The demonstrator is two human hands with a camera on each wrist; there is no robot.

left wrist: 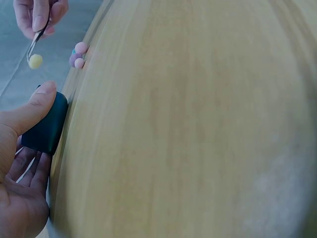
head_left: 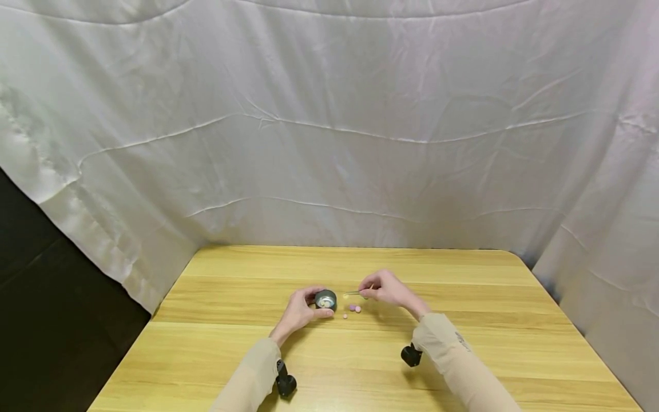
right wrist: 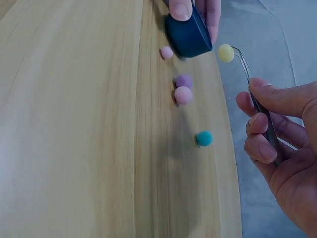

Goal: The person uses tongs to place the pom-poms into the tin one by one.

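My left hand point(head_left: 300, 309) grips a small dark round bowl point(head_left: 319, 309) by its sides, thumb on the near side. Its shiny inside, with something pale in it, shows in the head view. In the right wrist view, my right hand point(right wrist: 292, 144) pinches bent-tip tweezers point(right wrist: 270, 130) between thumb and fingers. A fuzzy yellow ball point(right wrist: 226, 53) is held at the tweezer tips, off the table, close beside the bowl's rim. Below it on the wood lie a purple ball point(right wrist: 184, 81), a pink ball point(right wrist: 183, 95), a smaller pink ball point(right wrist: 167, 52) and a teal ball point(right wrist: 204, 138).
The wooden table point(head_left: 231, 355) reaches back to a pale hanging curtain point(head_left: 329, 171). Black cloth point(head_left: 56, 297) hangs at the left. Black wrist cameras, such as the left one point(head_left: 285, 382), sit on both sleeves close over the table.
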